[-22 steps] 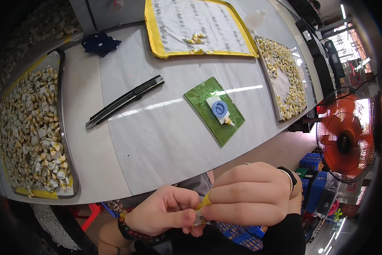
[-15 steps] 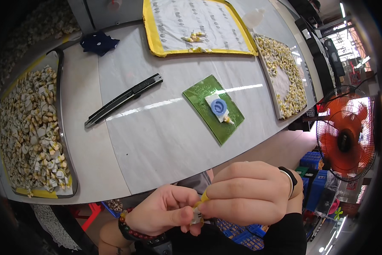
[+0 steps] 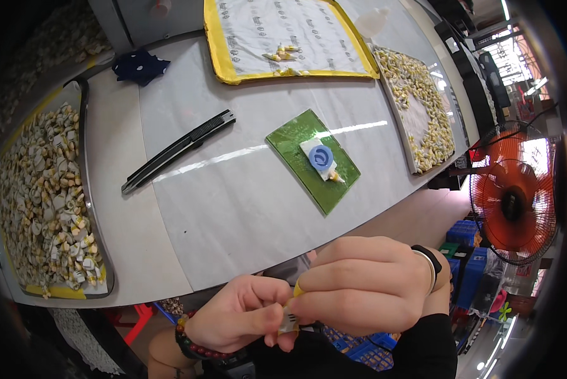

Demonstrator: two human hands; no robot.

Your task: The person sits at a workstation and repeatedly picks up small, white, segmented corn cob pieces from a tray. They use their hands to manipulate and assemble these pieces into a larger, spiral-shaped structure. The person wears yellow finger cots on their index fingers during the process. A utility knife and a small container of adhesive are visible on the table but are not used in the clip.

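Below the table's near edge, my left hand (image 3: 238, 316) and my right hand (image 3: 365, 284) meet around a small white piece (image 3: 287, 321) with dark stripes and a yellow end. Thumb and fingers of the left pinch its lower part. The curled right fingers grip its upper part and hide much of it. On the table beyond them lies a green glass-like plate (image 3: 343, 165). It carries a small white block with a round blue lump (image 3: 321, 157) on top, and a little white-and-yellow piece (image 3: 336, 177) beside the block.
A black snap-off knife (image 3: 177, 151) lies left of the plate. Trays of small white-and-yellow pieces stand at the left (image 3: 43, 202) and right (image 3: 438, 95). A yellow-edged, cloth-lined tray (image 3: 258, 38) is at the back, near a dark dotted cloth (image 3: 140, 67). An orange fan (image 3: 514, 196) stands far right.
The table and its things have shifted slightly left in view. Both hands keep their pinch, and the striped side of the small piece shows a little more.
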